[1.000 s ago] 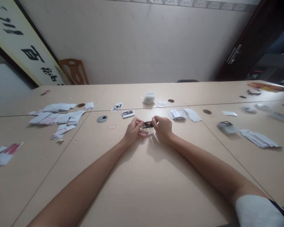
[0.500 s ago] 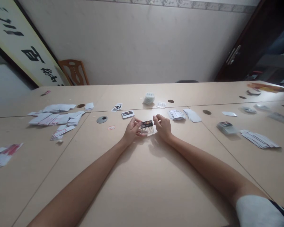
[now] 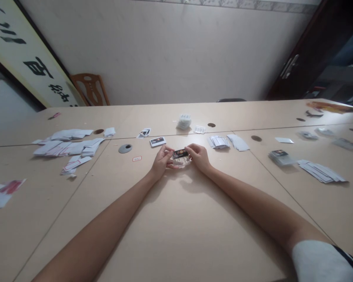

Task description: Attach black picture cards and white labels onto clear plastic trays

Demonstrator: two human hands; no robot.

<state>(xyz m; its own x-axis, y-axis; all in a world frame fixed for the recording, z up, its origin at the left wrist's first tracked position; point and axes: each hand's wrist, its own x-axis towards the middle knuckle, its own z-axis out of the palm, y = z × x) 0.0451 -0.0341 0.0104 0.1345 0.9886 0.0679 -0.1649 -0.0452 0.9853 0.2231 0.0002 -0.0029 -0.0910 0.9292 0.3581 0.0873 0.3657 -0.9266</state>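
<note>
Between my two hands is a small clear plastic pack with a black printed card [image 3: 181, 154] along its top part. My left hand [image 3: 162, 159] grips its left edge, thumb on top and fingers below. On the other side, my right hand [image 3: 198, 156] pinches the upper right corner. What fills the clear part is too small to make out. Just beyond my left hand lies a stack of dark printed cards with white borders [image 3: 158, 141]. Past my right hand are a fanned pile of white cards [image 3: 219, 141] and a pile of plain white slips [image 3: 238, 142].
A stack of clear plastic packs [image 3: 184, 122] stands farther back, beside a loose clear piece [image 3: 199, 129]. White folded papers [image 3: 69, 144] cover the left. To the right are packs with a dark card on top [image 3: 281, 157] and fanned slips [image 3: 322, 171]. Cable holes [image 3: 125, 148] pierce the table.
My right hand has closed in on the pack and now grips its right corner; before, its fingers were raised beside it. The pack looks more tilted. The view has shifted slightly.
</note>
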